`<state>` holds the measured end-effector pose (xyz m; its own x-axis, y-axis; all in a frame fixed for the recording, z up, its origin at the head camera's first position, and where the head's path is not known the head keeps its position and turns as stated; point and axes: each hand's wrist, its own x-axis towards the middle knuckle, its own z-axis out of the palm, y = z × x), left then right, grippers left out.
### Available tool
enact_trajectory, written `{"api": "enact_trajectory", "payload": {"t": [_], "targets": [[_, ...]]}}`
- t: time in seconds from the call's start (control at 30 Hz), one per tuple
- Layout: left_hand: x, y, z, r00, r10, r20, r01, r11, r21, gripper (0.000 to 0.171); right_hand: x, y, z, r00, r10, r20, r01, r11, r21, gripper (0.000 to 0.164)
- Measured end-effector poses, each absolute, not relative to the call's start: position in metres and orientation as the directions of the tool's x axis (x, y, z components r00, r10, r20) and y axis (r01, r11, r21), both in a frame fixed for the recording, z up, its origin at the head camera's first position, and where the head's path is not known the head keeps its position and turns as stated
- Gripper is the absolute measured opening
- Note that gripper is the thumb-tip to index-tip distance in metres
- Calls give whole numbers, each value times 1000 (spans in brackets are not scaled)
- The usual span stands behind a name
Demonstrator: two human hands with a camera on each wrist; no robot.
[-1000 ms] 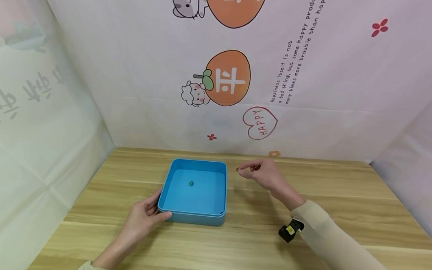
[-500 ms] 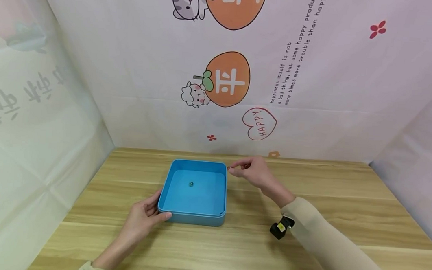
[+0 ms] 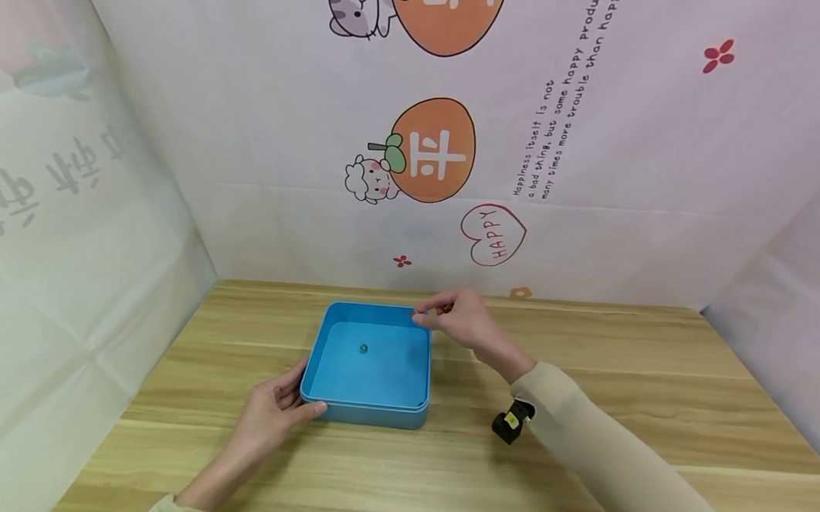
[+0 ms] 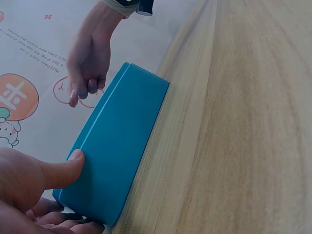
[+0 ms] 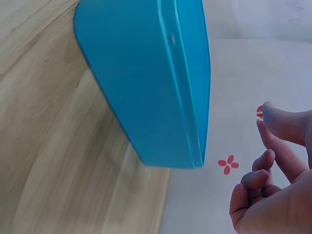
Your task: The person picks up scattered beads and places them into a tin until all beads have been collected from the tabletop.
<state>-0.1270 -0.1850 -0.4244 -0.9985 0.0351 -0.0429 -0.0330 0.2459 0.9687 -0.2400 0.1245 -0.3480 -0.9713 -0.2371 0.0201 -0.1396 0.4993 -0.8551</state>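
A square blue box (image 3: 390,375), lidless, stands on the wooden table. My left hand (image 3: 268,409) grips its near left corner, thumb on the front wall and fingers round the left side. On the box floor lies a small green marble (image 3: 363,349). Above the far right corner, my right hand (image 3: 465,321) pinches a small orange-red and white marble (image 5: 259,112) between thumb and index finger. In the right wrist view the other fingers are curled, and most of this marble is hidden by the thumb. A tiny dark spot (image 3: 421,403) shows at the box's near right corner.
The wooden table (image 3: 582,427) extends to both sides of the box. A printed white cloth (image 3: 279,234) hangs behind it, with more cloth at left and right. A black wrist camera (image 3: 509,423) sits under the right sleeve.
My right hand has moved left with its marble, from beside the box to over its far right corner. The left hand, the box and the green marble have stayed put.
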Motion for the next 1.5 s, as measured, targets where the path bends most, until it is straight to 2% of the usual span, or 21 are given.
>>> {"api": "enact_trajectory", "payload": {"t": [1.07, 1.5], "targets": [[-128, -186, -424, -998, 54, -43, -31, 219, 975, 81, -246, 57, -362, -952, -299, 68, -213, 483, -850, 11], [-129, -185, -423, -998, 59, -37, -23, 222, 975, 81, -245, 43, -377, -951, -308, 30, -193, 516, -835, 11]]}}
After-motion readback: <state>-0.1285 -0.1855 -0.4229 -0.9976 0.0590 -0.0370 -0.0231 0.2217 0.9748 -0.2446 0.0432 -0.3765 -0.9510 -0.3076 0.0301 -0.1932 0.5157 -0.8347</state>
